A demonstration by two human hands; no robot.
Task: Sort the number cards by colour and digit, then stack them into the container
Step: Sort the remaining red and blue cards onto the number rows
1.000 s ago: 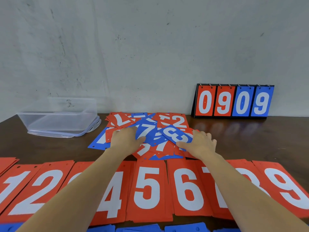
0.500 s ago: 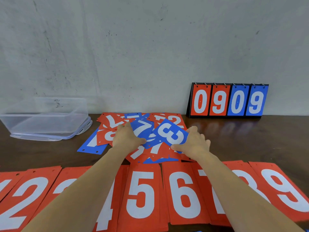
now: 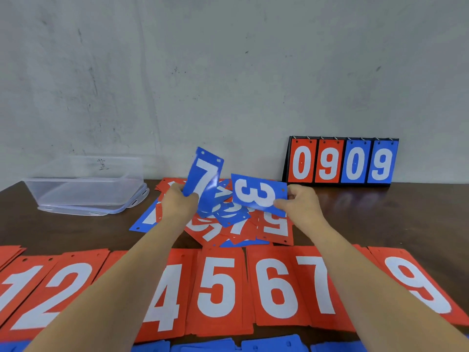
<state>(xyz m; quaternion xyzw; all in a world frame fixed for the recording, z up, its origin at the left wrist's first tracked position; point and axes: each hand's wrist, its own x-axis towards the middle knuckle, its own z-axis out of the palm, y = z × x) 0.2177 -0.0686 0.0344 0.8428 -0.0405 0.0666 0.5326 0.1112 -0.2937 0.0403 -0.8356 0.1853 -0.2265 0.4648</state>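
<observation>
both hands are raised over the loose pile of mixed cards (image 3: 228, 224) at the middle of the dark counter (image 3: 380, 217). the left hand (image 3: 177, 203) grips a blue 7 card (image 3: 204, 174) by its lower edge, fingers curled round it, so the card stands nearly upright and leans a little to the right. the right hand (image 3: 302, 207) pinches a blue 3 card (image 3: 256, 194) at its right end, thumb and fingers closed on it; this card is turned sideways, above the pile and just beside the 7. the pile beneath holds red and blue cards lying at all angles.

nearer the camera runs a row of red cards (image 3: 218, 288) in small stacks, showing 1, 2, 4, 5, 6, 7 and 9; the forearms hide the stacks between. blue cards (image 3: 274, 346) show at the bottom edge. the clear container (image 3: 83, 186) sits at the far left of the counter, well apart from the hands, on what looks like its lid (image 3: 83, 210). a flip scoreboard (image 3: 342, 161) reading 0 9 0 9 stands against the wall at the right.
</observation>
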